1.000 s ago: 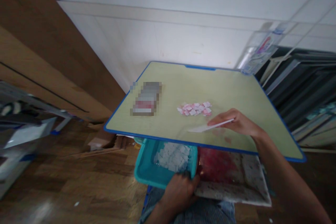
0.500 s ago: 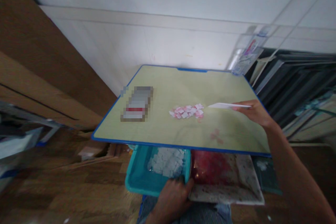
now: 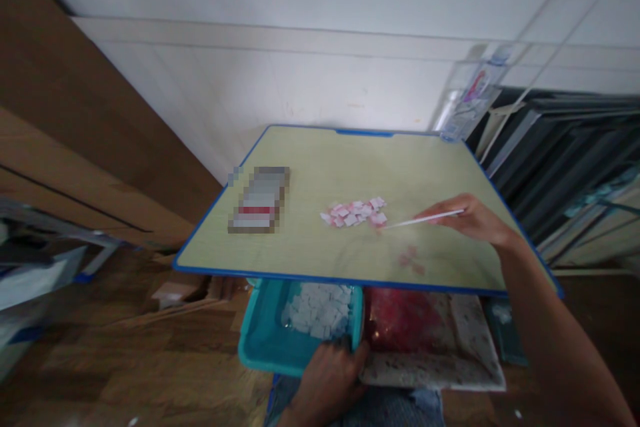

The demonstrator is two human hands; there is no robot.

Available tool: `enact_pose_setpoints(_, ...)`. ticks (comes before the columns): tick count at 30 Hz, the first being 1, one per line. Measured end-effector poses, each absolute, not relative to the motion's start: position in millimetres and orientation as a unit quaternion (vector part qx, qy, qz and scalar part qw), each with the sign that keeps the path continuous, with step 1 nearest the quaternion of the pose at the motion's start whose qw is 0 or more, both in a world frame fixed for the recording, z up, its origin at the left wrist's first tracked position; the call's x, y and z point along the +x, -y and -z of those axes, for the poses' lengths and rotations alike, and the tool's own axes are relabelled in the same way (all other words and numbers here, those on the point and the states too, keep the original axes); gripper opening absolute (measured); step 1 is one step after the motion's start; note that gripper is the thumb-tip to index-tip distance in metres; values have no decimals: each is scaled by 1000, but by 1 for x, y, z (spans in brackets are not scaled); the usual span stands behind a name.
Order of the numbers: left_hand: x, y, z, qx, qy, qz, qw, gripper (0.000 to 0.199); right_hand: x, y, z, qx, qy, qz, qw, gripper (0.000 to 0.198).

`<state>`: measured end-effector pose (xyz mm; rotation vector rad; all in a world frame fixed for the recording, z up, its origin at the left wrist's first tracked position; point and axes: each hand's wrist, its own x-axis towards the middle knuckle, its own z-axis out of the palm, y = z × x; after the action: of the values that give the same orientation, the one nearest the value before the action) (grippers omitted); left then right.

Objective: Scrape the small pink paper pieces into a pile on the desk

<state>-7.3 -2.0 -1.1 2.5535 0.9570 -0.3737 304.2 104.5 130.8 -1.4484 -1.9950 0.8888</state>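
My right hand [image 3: 473,217] is closed on a thin, flat white blade-like tool [image 3: 425,218], seen nearly edge-on. The tool's tip lies close to the near right end of a cluster of small white and pink square pieces [image 3: 353,213] on the folding table [image 3: 310,153]. Below the table edge, my left hand [image 3: 333,373] has its fingers curled over the right rim of a teal plastic basin [image 3: 280,367], with the thumb against the tray beside it. Many loose white squares [image 3: 320,309] lie in the basin. Part of the left fingers is hidden.
A white tray [image 3: 435,373] stained with red liquid rests right of the basin, partly under the table. A blurred-out phone-like object [image 3: 260,200] lies on the table's left. A clear bottle [image 3: 473,97] stands at the back right corner. Dark flat panels [image 3: 575,133] lean at right.
My right hand has turned the white tool and moved its tip slightly left and nearer to me, to the near right end of the cluster. My left hand has stayed put.
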Motion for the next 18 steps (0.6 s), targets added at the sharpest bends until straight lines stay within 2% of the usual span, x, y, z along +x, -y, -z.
enact_pose_setpoints(5, -7, 1, -1, 911, -334, 139, 195, 36, 300, -97, -142, -534, 747, -291, 269, 27)
enact_pose_setpoints(10, -8, 2, 2, 914, -334, 131, 191, 38, 297, -96, -146, -493, 767, -351, 214, 27)
enact_pose_setpoints(15, -8, 2, 3, 911, -336, 136, 195, 41, 302, -97, -145, -536, 743, -319, 242, 31)
enact_pose_setpoints(18, -7, 2, 2, 911, -334, 145, 196, 38, 307, -95, -145, -518, 750, -352, 211, 32)
